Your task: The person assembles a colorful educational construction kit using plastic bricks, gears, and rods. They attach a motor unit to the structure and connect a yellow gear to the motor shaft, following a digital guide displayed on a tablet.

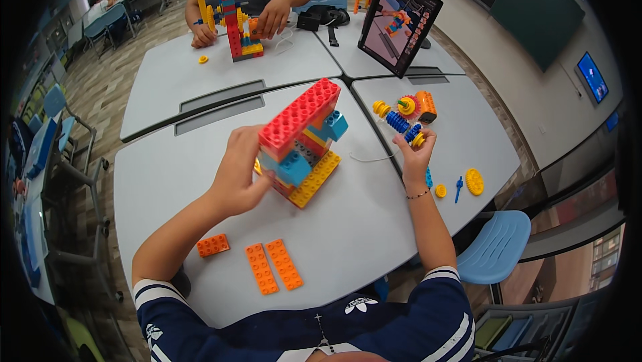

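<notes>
My left hand grips the left side of a toy brick frame. This frame has a red studded beam on top, light-blue bricks at its sides and a yellow studded strip along its base. It is tilted above the table, and my fingers are partly hidden behind it. On the right, my right hand pinches the near end of a toy axle strung with blue ridged pieces and yellow end wheels. Just beyond the axle are a red gear wheel and an orange block; whether they join the axle I cannot tell.
Near me lie an orange brick and two orange plates. At right are a yellow gear and blue peg. Behind stands a tablet. Across the table, another person's hands touch a brick tower.
</notes>
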`<action>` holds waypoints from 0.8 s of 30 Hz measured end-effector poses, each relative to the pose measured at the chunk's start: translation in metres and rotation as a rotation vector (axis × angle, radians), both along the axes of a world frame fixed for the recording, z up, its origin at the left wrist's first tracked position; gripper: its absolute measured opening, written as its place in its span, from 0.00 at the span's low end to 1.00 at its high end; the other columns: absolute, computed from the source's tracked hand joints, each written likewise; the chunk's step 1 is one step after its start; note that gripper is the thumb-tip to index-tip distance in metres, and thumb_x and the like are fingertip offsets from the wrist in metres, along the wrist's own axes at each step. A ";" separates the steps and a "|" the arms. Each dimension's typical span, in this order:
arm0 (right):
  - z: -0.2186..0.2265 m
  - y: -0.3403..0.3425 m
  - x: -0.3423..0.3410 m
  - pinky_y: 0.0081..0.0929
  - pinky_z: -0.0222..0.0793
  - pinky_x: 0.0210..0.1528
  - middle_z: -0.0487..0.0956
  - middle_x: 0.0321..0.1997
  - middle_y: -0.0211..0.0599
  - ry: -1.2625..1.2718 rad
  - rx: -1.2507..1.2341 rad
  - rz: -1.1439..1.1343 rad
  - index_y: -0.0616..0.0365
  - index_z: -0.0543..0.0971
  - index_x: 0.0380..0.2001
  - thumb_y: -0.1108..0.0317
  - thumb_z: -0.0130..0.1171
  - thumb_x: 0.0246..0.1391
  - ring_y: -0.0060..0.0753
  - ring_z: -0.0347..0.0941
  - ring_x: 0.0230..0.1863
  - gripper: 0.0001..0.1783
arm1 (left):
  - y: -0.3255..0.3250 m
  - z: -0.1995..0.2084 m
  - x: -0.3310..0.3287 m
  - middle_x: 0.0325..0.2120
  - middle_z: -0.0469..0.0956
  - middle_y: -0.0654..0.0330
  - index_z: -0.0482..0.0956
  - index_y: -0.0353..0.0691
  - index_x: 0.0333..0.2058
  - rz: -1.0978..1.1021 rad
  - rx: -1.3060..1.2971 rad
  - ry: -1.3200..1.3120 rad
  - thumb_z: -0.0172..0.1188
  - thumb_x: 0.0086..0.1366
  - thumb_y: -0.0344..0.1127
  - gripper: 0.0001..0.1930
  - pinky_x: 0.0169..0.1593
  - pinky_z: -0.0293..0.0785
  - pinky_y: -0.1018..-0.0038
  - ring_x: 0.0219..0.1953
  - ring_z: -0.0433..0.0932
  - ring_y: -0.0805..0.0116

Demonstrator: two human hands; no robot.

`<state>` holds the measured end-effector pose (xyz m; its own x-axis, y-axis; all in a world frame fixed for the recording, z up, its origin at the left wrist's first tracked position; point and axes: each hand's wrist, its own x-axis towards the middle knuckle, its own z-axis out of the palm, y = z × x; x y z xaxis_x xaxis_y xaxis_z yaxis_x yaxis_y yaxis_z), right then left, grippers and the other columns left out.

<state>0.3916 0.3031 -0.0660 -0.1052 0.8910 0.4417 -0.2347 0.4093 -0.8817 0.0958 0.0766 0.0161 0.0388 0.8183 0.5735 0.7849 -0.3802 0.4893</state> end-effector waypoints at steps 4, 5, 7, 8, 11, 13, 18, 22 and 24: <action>0.007 -0.003 0.000 0.26 0.75 0.45 0.65 0.43 0.35 0.000 0.020 -0.014 0.54 0.58 0.45 0.78 0.64 0.49 0.22 0.69 0.43 0.27 | -0.003 0.015 0.021 0.38 0.74 0.53 0.67 0.34 0.51 -0.012 0.044 0.227 0.65 0.48 0.32 0.30 0.48 0.66 0.61 0.42 0.72 0.54; 0.010 -0.005 0.000 0.30 0.77 0.46 0.66 0.44 0.35 -0.001 0.013 -0.025 0.54 0.58 0.46 0.79 0.62 0.51 0.24 0.70 0.43 0.26 | -0.001 0.017 0.029 0.39 0.74 0.53 0.68 0.34 0.51 -0.043 0.029 0.196 0.66 0.49 0.33 0.30 0.46 0.67 0.62 0.40 0.72 0.54; 0.020 -0.010 0.000 0.26 0.77 0.44 0.66 0.43 0.36 0.027 -0.003 -0.028 0.54 0.58 0.45 0.79 0.63 0.49 0.23 0.70 0.43 0.27 | 0.003 0.017 0.047 0.40 0.74 0.51 0.69 0.34 0.50 -0.094 -0.011 0.129 0.68 0.49 0.35 0.30 0.43 0.69 0.64 0.38 0.72 0.55; 0.027 -0.012 0.001 0.24 0.76 0.44 0.65 0.43 0.36 0.041 -0.017 -0.031 0.55 0.58 0.45 0.79 0.64 0.49 0.23 0.70 0.42 0.27 | 0.004 0.017 0.058 0.39 0.73 0.48 0.68 0.31 0.50 -0.124 0.073 0.141 0.68 0.51 0.37 0.30 0.40 0.71 0.65 0.37 0.73 0.53; 0.053 -0.021 0.001 0.26 0.78 0.43 0.66 0.43 0.37 0.086 -0.003 -0.022 0.55 0.58 0.45 0.80 0.63 0.49 0.23 0.70 0.42 0.27 | 0.009 0.017 0.088 0.39 0.72 0.44 0.65 0.27 0.51 -0.213 0.059 0.012 0.66 0.54 0.37 0.30 0.42 0.70 0.63 0.39 0.73 0.49; 0.074 -0.030 0.000 0.26 0.78 0.42 0.68 0.43 0.37 0.054 0.028 -0.012 0.55 0.58 0.45 0.78 0.64 0.50 0.23 0.70 0.42 0.26 | 0.011 0.021 0.102 0.40 0.71 0.41 0.63 0.25 0.52 -0.246 -0.019 0.011 0.64 0.56 0.37 0.31 0.45 0.71 0.63 0.42 0.73 0.47; 0.125 -0.069 -0.003 0.24 0.77 0.44 0.67 0.42 0.35 0.003 0.108 0.048 0.53 0.58 0.45 0.78 0.66 0.47 0.24 0.71 0.43 0.29 | -0.010 0.045 0.106 0.38 0.75 0.48 0.69 0.30 0.50 -0.348 -0.022 0.045 0.65 0.52 0.33 0.27 0.46 0.71 0.64 0.43 0.75 0.52; 0.147 -0.109 -0.016 0.21 0.76 0.46 0.65 0.42 0.33 -0.022 0.207 0.060 0.53 0.58 0.44 0.81 0.67 0.44 0.23 0.72 0.44 0.31 | -0.007 0.057 0.065 0.33 0.73 0.54 0.73 0.38 0.38 -0.060 0.378 0.113 0.67 0.45 0.32 0.20 0.42 0.66 0.66 0.38 0.72 0.55; 0.149 -0.123 -0.028 0.18 0.75 0.44 0.64 0.42 0.32 -0.020 0.225 0.103 0.52 0.58 0.43 0.81 0.68 0.43 0.21 0.72 0.42 0.31 | 0.010 0.056 0.041 0.34 0.73 0.52 0.70 0.37 0.43 -0.023 0.309 0.010 0.67 0.48 0.37 0.23 0.46 0.66 0.64 0.39 0.72 0.52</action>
<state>0.3638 0.1798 0.0831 -0.2011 0.7544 0.6249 -0.2691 0.5708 -0.7757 0.1367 0.0866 0.0724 0.0622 0.6043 0.7943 0.7785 -0.5274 0.3402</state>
